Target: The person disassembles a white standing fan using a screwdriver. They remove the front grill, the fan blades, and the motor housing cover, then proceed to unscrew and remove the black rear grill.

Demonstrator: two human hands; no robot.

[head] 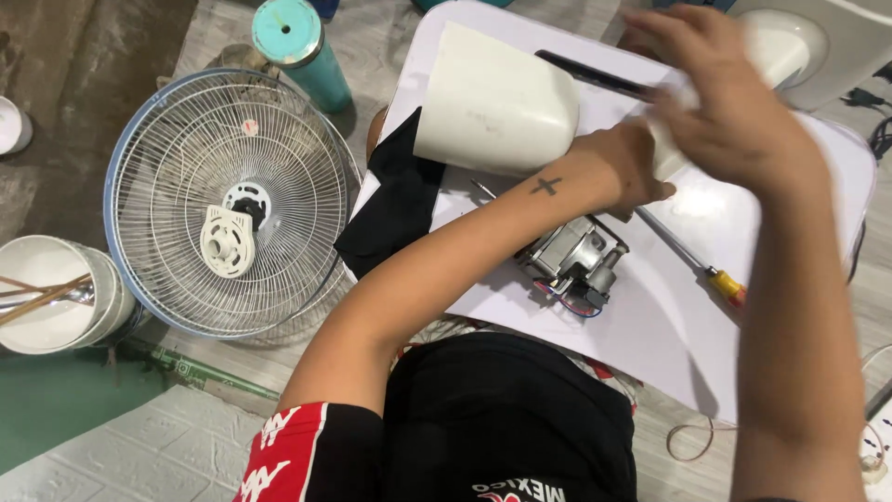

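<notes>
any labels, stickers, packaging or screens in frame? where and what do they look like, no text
Sticker: small, round, pale with a red mark, on the fan grille, above its hub.
No packages, signs or screens show.

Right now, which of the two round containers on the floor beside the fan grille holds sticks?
The white bucket at the lower left holds the sticks. The teal tumbler, at the top, is closed with a lid.
</notes>
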